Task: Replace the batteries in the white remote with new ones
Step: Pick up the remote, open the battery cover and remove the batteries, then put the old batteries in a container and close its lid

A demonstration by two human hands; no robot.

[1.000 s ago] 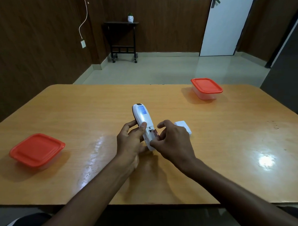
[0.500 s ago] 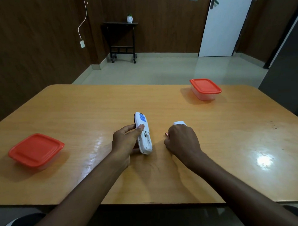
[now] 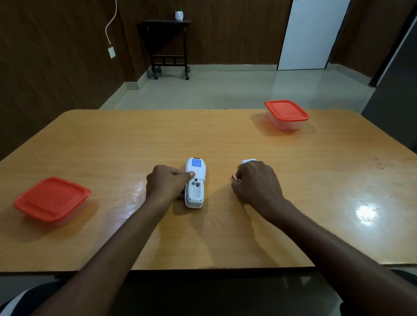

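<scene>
Since a second ago both hands have parted: the right has left the battery bay and dropped to the table, and the white remote now lies back-up on the wood with its compartment open and apparently empty. On the far left sits a red-lidded container. The left hand clasps the remote's side, thumb pressed on its back. The right hand is curled shut, pinching a small pinkish battery, beside the white battery cover. Another red-lidded tub stands far right. Risks, as I judge them: the used cell rolling away once released, or being mistaken for a fresh one.
</scene>
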